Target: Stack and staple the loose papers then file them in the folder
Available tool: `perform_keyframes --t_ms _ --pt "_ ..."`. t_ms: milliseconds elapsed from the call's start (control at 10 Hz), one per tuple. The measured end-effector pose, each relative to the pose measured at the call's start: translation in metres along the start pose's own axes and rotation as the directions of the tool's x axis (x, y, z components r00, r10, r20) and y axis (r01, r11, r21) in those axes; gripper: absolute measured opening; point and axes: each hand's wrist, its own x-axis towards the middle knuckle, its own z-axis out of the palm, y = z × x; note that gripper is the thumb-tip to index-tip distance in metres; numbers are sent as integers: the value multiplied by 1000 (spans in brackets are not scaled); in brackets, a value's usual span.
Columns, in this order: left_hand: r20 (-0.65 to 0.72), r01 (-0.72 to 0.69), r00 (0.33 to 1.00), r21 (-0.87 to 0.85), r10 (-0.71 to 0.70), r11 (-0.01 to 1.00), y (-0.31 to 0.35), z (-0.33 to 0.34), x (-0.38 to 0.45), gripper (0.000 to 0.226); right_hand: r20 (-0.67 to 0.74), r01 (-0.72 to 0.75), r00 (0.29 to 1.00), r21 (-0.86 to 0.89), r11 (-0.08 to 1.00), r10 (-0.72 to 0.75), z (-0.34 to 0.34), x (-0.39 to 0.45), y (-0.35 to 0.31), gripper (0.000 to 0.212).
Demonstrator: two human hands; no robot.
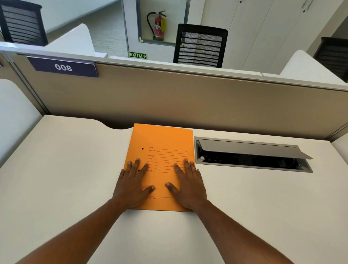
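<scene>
Both of our hands lie flat on the orange folder (160,143), which is closed and lies on the white desk (58,166). Our left hand (132,185) covers the folder's near left part, its outer fingers reaching past the left edge onto the desk. Our right hand (188,186) covers the near right part, with its outer side over the right edge. Neither grip pinches anything: on each hand the fingers are spread and stretched out, palms down, and the thumbs point inward toward each other with a strip of orange cover between them. Under and between the fingertips run the printed red form lines on the cover, and two small dark holes sit near the left hand's fingers. The far half of the folder extends beyond both hands, its far edge close to the beige partition (190,96).

Just to the right of our right hand, a cable box (254,155) is sunk in the desk, its grey lid tilted open. Well beyond the hands, on the partition's upper left, hangs a dark plate reading 008 (63,67). Past the partition stand black mesh chairs (200,46), a red fire extinguisher (159,25) in a recess, and a green exit sign (138,55).
</scene>
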Motion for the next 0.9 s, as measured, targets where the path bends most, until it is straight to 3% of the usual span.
perform_keyframes --t_ms 500,700,900 --pt "2 1 1000 -3 -1 1000 1 2 2 93 46 4 999 -13 1000 -3 -1 5 4 90" --pt "28 -11 1000 27 11 1000 5 -9 0 91 134 -12 991 -7 1000 13 -14 8 2 90" --pt "-52 -45 998 29 47 999 20 -36 -11 76 132 -20 991 -9 1000 21 -42 0 3 89"
